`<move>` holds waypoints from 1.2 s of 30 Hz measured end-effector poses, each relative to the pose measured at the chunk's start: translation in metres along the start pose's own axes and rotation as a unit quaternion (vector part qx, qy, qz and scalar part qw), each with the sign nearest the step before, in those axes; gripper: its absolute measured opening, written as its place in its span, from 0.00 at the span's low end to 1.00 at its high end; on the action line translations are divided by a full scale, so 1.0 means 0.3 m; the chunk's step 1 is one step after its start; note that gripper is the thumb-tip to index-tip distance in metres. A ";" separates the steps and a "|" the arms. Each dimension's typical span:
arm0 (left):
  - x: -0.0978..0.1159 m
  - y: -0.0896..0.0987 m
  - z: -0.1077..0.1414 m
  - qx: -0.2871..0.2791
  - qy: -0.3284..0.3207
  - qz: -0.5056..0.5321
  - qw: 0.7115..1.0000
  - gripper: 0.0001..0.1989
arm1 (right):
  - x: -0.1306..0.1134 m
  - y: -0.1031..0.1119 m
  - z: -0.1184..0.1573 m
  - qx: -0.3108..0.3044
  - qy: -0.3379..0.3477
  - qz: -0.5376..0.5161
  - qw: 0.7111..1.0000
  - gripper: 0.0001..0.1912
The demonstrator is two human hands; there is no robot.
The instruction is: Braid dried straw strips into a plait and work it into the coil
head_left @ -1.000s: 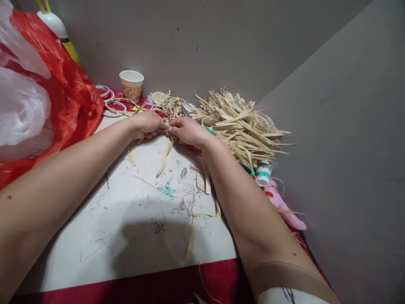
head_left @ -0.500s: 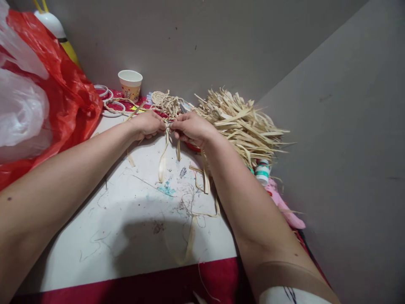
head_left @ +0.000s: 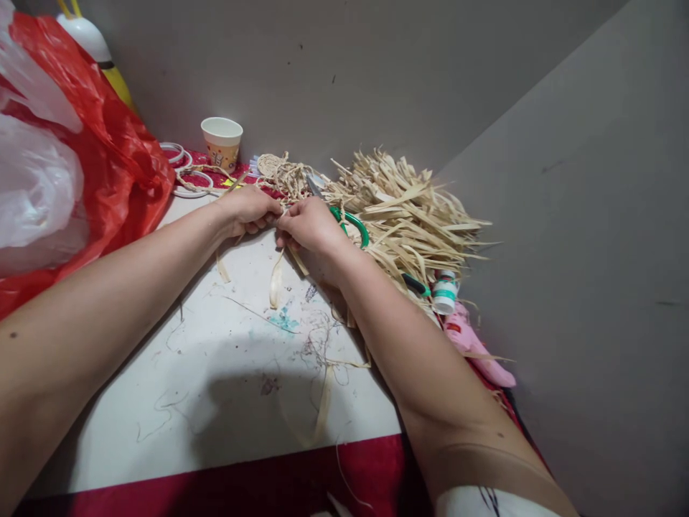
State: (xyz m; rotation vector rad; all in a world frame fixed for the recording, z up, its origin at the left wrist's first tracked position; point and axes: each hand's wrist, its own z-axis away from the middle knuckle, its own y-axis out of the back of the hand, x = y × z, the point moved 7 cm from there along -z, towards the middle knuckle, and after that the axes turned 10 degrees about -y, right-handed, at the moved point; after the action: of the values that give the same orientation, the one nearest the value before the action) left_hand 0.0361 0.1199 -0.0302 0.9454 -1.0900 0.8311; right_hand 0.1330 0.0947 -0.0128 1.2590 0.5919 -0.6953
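Note:
Over the far part of the white board, my left hand and my right hand meet fingertip to fingertip. Both are closed in a pinch on a dried straw strip, whose flat end hangs below them. The exact grip between the fingertips is too small to make out. Just behind my right hand lie scissors with a green handle, partly hidden by the hand. Coiled and braided straw cord sits right beyond my fingers, and a large bundle of dried straw is to the right.
At the back left stand a paper cup and white rings. A red plastic bag fills the left side. On the right are a small white bottle, a black-and-green handle and a pink item. Grey walls close off the back and right.
My right hand has shifted slightly left and turned, uncovering the green scissors handle behind it. My left hand stays almost in place, still pinching the straw.

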 end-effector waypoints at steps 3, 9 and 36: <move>-0.003 0.003 0.000 -0.002 0.007 0.009 1.000 0.14 | -0.006 -0.013 -0.002 0.014 0.032 0.044 0.998 0.14; 0.002 0.005 0.011 -0.029 0.029 0.072 0.997 0.14 | -0.043 0.052 0.048 -0.092 -0.009 -0.043 0.995 0.10; 0.028 0.005 0.031 -0.091 0.009 0.038 0.995 0.15 | 0.026 -0.026 -0.008 -0.224 -0.090 -0.191 0.952 0.08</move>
State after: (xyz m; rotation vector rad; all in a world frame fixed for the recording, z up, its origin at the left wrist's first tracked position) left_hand 0.0338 0.1126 -0.0203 0.7459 -1.1714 0.7859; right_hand 0.1323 0.0945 -0.0242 0.6551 0.7998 -0.9243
